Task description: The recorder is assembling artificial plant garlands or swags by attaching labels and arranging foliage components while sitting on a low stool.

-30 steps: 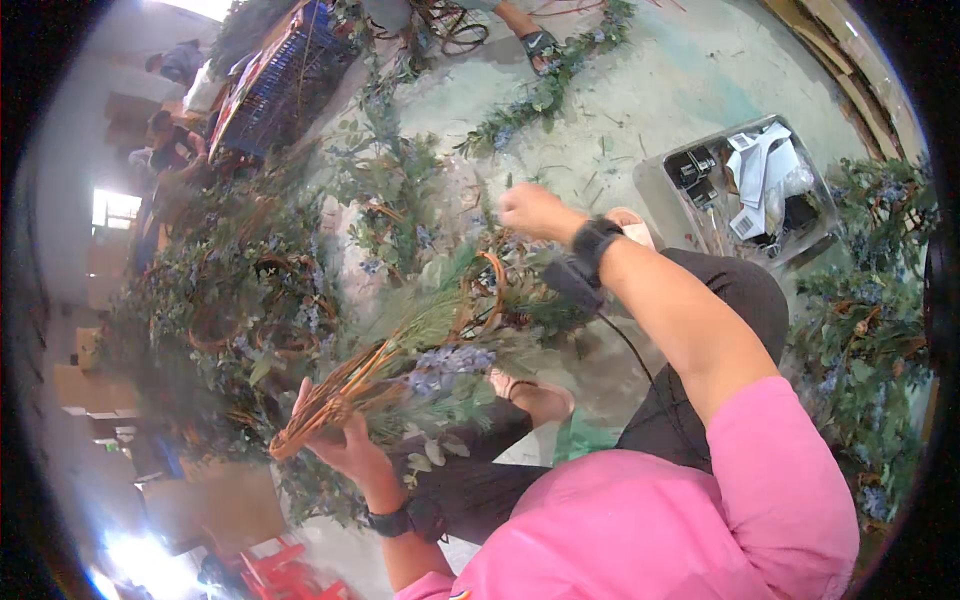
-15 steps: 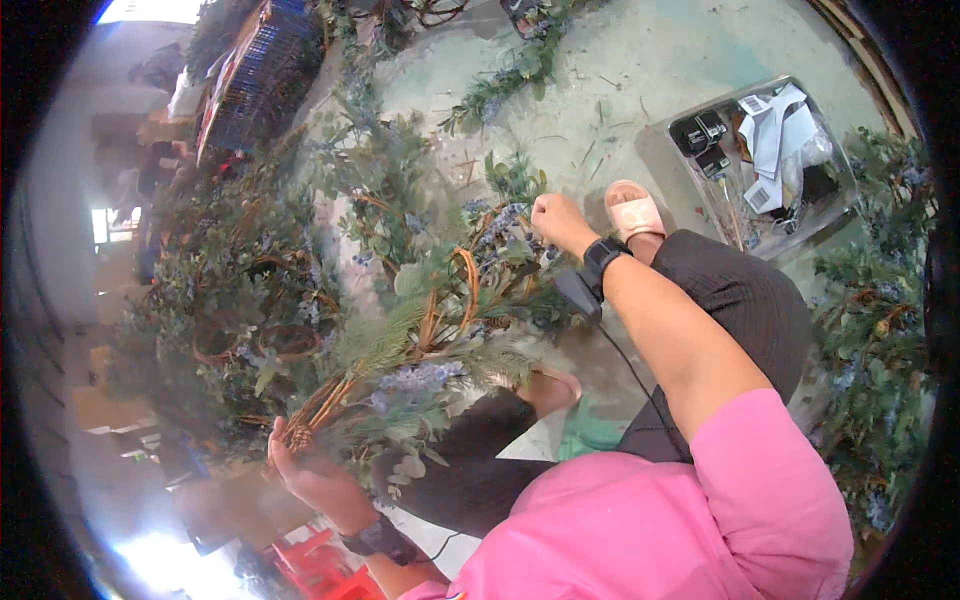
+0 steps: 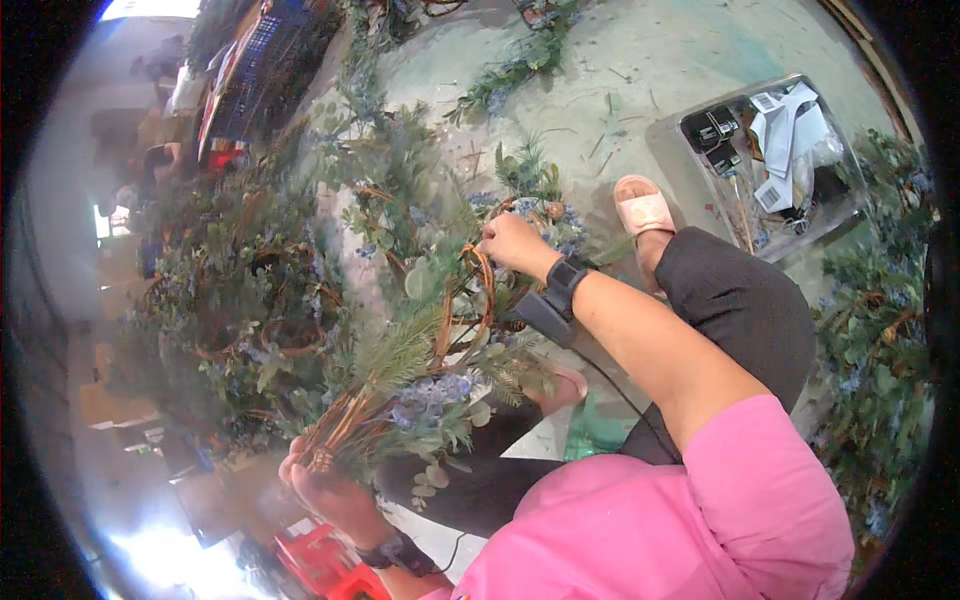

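A wreath [image 3: 428, 392] of brown vine, green leaves, pine sprigs and blue-violet flower clusters lies slanted across my lap. My left hand [image 3: 335, 492] is closed round its twig end at the lower left, where the bare stems bunch together. At its far end, my right hand [image 3: 517, 243] is closed, fingertips pinched against the vine loop [image 3: 478, 290] and sprigs. Exactly which stem sits in that pinch is hidden. Blue berries and a small brown cone show just beyond the right knuckles. A black box on a cable [image 3: 545, 318] hangs by the right wrist strap.
Many similar wreaths [image 3: 240, 310] are heaped on the left, with more greenery [image 3: 875, 330] at the right edge. A clear plastic bin [image 3: 745, 237] of papers and black parts stands at upper right. A leafy garland [image 3: 520, 75] lies on the floor; a red stool [image 3: 325, 565] is at lower left.
My right hand has moved left and slightly down along the wreath, onto the vine loop. My left hand has shifted a little right and down, still holding the stems.
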